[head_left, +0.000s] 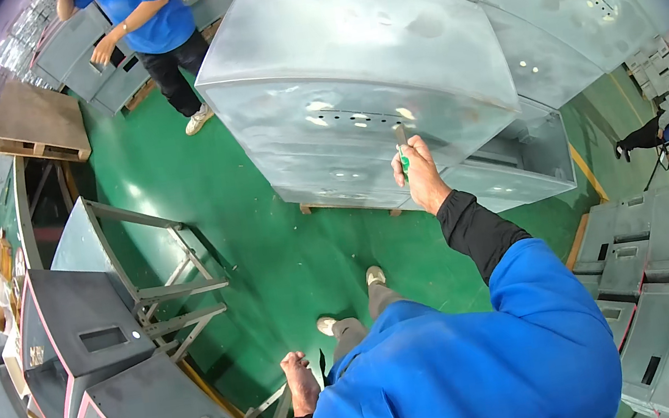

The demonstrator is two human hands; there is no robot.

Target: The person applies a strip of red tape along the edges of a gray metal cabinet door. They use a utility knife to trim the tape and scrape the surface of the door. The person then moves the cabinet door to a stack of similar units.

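My right hand (420, 176) is raised and closed around a green-handled tool (402, 148) whose tip points up at the front face of a large grey metal housing (348, 62). The tip sits just below a row of small holes in that face. My left hand (301, 382) hangs low by my hip with its fingers loosely curled and nothing in it, close to the edge of a dark grey panel. My blue sleeves fill the lower middle of the view.
Stacked grey metal housings stand on a pallet over the green floor (272, 252). Dark panels (104, 335) and a metal frame (164, 276) are at my left. More grey parts (657, 249) lie at right. A person in blue (147, 30) stands at the back; another crouches far right (665, 130).
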